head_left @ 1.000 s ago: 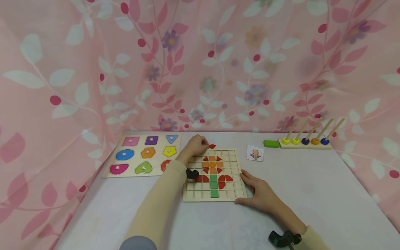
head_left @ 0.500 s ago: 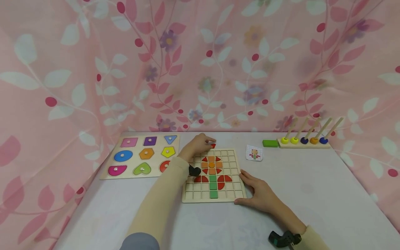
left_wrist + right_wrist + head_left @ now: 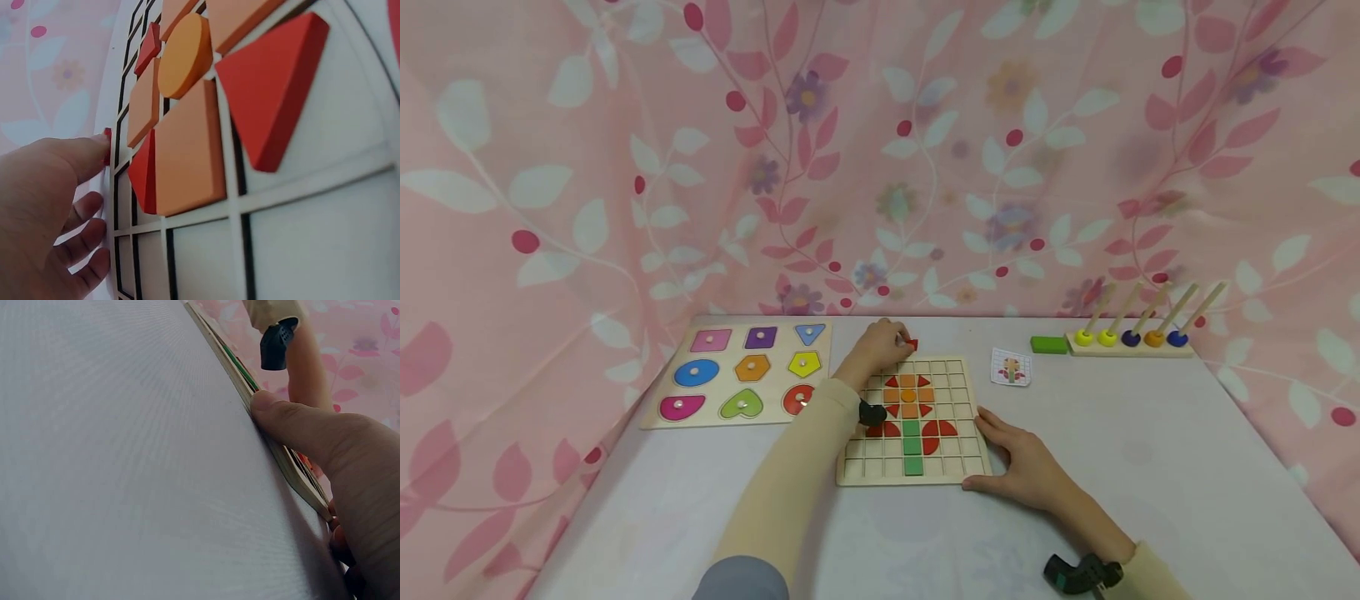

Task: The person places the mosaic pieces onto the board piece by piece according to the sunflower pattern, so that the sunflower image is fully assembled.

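Observation:
Just beyond the far edge of the wooden grid board [image 3: 865, 468], my left hand [image 3: 880, 346] pinches a small red piece [image 3: 912, 344]. Fingers cover most of that piece; in the left wrist view only a red sliver shows at the thumb tip. Orange squares, an orange disc [image 3: 184, 56] and red triangles [image 3: 269, 87] form a flower on the grid. Below it runs a stem of green squares [image 3: 912, 446] with red quarter-round pieces [image 3: 940, 428] on both sides. My right hand [image 3: 1026, 462] grips the board's near right corner, thumb on the front edge, fingers along the right side.
A shape puzzle board [image 3: 707, 350] with knobbed pieces lies at the left. Right of the grid is a small pattern card [image 3: 1011, 367]. Farther right stand a green block [image 3: 1048, 345] and a bead rack [image 3: 1135, 351] with upright pegs. A floral curtain hangs behind.
The red piece lay beyond the board's far edge beside my left hand; the fingers reached over it and now pinch it. My right hand stays at the board's corner.

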Tool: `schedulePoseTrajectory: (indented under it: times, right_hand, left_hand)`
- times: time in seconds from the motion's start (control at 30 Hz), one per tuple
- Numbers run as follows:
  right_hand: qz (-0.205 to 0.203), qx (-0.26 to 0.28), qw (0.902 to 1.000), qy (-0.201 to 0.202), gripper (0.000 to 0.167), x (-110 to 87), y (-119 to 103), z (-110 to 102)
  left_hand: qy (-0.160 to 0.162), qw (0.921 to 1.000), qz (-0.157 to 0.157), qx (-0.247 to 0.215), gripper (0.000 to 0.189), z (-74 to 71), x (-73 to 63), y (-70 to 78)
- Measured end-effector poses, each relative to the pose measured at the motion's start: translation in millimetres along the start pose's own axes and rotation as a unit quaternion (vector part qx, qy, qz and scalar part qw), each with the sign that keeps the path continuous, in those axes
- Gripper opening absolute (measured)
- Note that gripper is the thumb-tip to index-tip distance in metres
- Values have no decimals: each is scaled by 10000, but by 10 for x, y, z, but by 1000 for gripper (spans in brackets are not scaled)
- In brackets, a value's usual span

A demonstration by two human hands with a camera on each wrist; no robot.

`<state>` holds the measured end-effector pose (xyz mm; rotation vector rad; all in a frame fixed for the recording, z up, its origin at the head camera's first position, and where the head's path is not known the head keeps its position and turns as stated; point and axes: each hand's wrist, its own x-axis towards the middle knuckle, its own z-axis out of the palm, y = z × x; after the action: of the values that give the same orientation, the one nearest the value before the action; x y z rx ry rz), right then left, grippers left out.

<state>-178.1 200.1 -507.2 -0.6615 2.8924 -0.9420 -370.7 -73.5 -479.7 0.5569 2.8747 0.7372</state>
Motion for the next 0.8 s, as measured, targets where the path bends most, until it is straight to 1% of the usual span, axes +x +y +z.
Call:
schedulePoseTrajectory:
  times: [0.13,0.23,0.33,0.47,0.53,0.8]
  right_hand:
    - [-38,-15,10000,54,109,-3,13,5]
    - [-80,-26,9999,86,108,-2,17,5]
    - [-128,-63,9999,85,108,-2,18,3]
    - [-164,-63,9998,87,107,-3,14,-2]
    - [-165,-61,9998,87,107,-2,8,-5]
    - [-173,-53,9998,71,106,-7,-3,-13]
  left_hand:
    - [28,9997,-162,-158,26,5,22,14]
    - [-38,9995,-206,-239,24,4,33,11]
    - [-135,9997,-49,-210,30,3,45,2]
    - [-314,9986,386,-170,35,2,65,-3]
    - [-384,9977,505,-221,34,-2,68,2]
    - [-439,9969,530,-380,26,-30,73,25]
